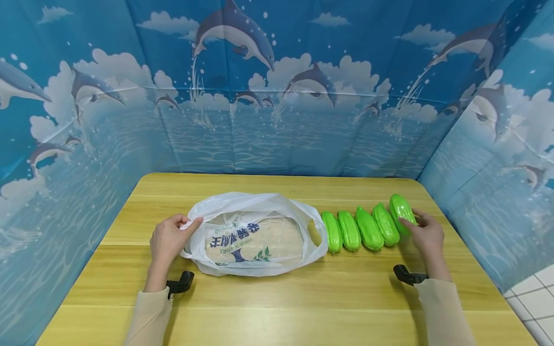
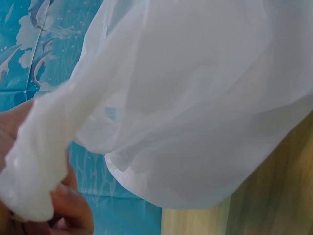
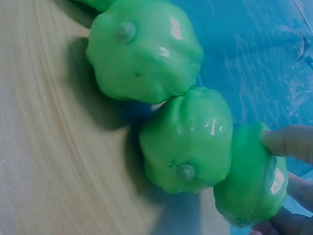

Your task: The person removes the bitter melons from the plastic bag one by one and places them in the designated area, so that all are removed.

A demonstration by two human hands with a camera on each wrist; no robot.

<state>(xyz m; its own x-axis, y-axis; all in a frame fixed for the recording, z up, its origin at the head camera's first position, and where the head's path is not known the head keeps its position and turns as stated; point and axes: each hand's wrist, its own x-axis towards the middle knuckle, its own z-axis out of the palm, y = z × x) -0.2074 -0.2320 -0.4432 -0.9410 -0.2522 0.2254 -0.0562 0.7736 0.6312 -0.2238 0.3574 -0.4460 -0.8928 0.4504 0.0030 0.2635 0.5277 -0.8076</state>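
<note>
A white plastic bag (image 1: pixel 259 269) lies with its mouth open on the table. Inside it shows a beige packet (image 1: pixel 281 235) printed with dark blue characters and green leaves. My left hand (image 1: pixel 169 240) pinches the bag's left edge between thumb and fingers; in the left wrist view the gathered plastic (image 2: pixel 44 147) bunches in the grip. Several glossy green ribbed gourds (image 1: pixel 369 229) stand in a row right of the bag. My right hand (image 1: pixel 426 235) grips the rightmost gourd (image 1: pixel 400 211) from its right side, thumb on the near face. In the right wrist view that gourd (image 3: pixel 249 176) leans beside its neighbour (image 3: pixel 188 142).
The wooden table (image 1: pixel 303 307) has rounded far corners. A blue dolphin-print curtain (image 1: pixel 277 134) hangs behind it and along both sides. Black wrist mounts (image 1: pixel 409 275) stick out from both wrists. White floor tiles (image 1: pixel 532 298) show at the right.
</note>
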